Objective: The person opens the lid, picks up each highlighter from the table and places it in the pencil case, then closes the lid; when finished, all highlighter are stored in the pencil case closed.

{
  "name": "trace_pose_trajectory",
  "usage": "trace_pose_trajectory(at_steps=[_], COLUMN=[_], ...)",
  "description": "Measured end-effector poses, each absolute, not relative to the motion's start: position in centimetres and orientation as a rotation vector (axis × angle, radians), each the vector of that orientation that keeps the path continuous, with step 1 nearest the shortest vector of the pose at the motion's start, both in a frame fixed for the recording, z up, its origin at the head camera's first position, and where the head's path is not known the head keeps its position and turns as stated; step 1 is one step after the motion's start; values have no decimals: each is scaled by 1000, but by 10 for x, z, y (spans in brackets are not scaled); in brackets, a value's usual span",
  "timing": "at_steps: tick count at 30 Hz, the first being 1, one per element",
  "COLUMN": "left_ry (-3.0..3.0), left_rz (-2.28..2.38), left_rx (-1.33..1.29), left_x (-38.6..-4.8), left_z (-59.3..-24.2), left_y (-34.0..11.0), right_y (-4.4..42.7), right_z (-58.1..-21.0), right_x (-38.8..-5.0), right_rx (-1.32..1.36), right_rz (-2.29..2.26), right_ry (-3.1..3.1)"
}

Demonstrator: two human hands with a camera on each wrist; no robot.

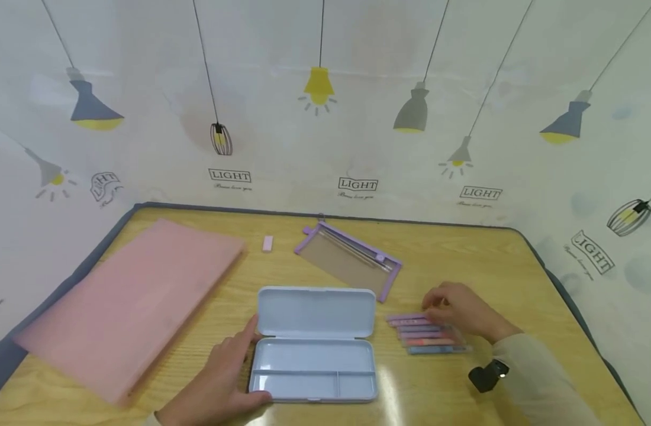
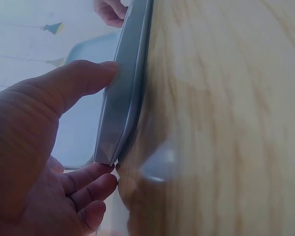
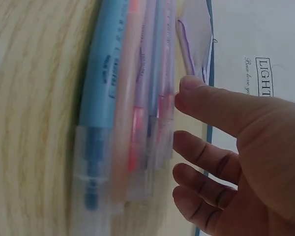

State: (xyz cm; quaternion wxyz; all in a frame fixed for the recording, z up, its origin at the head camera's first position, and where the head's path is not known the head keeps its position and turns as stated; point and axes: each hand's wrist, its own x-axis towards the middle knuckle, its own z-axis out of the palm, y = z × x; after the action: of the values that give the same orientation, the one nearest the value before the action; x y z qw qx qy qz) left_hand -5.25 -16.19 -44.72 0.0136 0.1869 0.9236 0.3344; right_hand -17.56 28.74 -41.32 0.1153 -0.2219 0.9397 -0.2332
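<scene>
A light blue pencil case [image 1: 315,355] lies with its lid raised, its compartments bare. The left hand [image 1: 219,373] holds its left side, thumb at the front corner and fingers along the side; the left wrist view shows this thumb [image 2: 83,78] on the case wall [image 2: 123,88]. Several pens and markers [image 1: 424,335], purple, pink, orange and blue, lie side by side right of the case. Over their far end is the right hand [image 1: 461,310], fingers bent. In the right wrist view, the right hand [image 3: 255,152] has thumb and fingers apart beside the markers [image 3: 103,73], gripping none.
A pink folder [image 1: 144,296] covers the table's left part. A small white-and-pink eraser [image 1: 267,243] lies behind the case. Right of it is a purple-edged zip pouch [image 1: 336,257] with thin sticks in it. A patterned wall stands behind the wooden table [image 1: 490,260].
</scene>
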Motion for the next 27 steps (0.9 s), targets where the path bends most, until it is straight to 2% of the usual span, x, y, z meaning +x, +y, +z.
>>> trace_pose_trajectory(at_steps=[19, 27], left_ry=[2954, 2949], left_rz=[989, 963], left_rx=[622, 611], left_x=[-55, -54], left_z=[-452, -453], left_y=[-164, -165], right_y=[292, 296], right_z=[-424, -420], right_x=[-185, -178], right_rx=[-713, -705], right_rz=[-659, -789], right_ry=[2746, 2766])
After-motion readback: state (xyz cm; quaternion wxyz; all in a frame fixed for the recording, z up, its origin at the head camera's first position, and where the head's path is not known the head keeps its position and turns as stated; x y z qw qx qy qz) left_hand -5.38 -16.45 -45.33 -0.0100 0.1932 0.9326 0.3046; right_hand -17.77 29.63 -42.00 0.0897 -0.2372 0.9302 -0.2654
